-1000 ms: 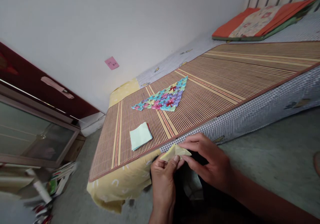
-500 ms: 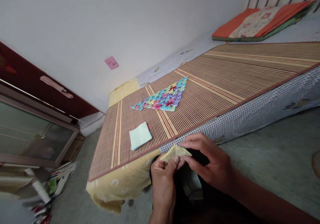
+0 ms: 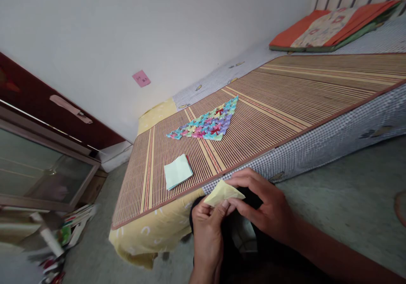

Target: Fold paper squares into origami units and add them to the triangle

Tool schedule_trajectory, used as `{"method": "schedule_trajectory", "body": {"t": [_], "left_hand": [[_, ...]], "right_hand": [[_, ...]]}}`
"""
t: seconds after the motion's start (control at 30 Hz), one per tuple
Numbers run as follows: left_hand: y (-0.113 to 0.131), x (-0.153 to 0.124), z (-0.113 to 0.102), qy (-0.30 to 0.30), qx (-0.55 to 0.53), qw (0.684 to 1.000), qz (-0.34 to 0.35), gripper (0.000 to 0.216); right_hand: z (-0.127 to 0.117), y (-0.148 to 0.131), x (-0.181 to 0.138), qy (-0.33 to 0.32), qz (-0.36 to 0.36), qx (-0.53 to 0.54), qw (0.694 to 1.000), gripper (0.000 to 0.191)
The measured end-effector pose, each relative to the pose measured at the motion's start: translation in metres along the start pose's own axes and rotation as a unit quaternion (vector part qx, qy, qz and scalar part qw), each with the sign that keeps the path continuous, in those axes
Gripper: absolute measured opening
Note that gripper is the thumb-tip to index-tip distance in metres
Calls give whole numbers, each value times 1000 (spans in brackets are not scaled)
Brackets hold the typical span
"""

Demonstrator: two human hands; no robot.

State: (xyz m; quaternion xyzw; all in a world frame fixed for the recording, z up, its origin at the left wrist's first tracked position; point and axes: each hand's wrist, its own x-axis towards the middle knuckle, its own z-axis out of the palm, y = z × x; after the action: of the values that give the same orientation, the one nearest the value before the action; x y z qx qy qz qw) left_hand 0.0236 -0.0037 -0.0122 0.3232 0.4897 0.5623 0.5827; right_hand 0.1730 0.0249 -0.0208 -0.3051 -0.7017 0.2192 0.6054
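Observation:
A small folded piece of pale yellow paper [image 3: 222, 193] is pinched between both my hands, just in front of the bed's near edge. My left hand [image 3: 207, 229] grips its lower left part with thumb and fingers closed. My right hand [image 3: 263, 203] holds its right side, fingers curled over the top. On the striped bamboo mat [image 3: 269, 106] lies a stack of pale green square sheets [image 3: 177, 172] and, farther back, a flat triangular patchwork of several joined colourful paper pieces [image 3: 207, 125].
The mat covers a bed with a checked sheet [image 3: 333, 142] and a yellow cloth [image 3: 152, 237] at its foot. An orange folded blanket [image 3: 330, 24] lies at the far end. A dark cabinet with a glass door [image 3: 41, 170] and floor clutter [image 3: 57, 237] stand left.
The yellow paper has tilted up a little between my fingers, showing more of its face. Both hands stay in the same place.

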Motion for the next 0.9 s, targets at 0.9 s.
{"method": "schedule_trajectory", "body": {"t": [0.9], "left_hand": [[5,-7,8,1,-78,997,-28,25]], "right_hand": [[3,9,10,-77,376,337,860,30]]}}
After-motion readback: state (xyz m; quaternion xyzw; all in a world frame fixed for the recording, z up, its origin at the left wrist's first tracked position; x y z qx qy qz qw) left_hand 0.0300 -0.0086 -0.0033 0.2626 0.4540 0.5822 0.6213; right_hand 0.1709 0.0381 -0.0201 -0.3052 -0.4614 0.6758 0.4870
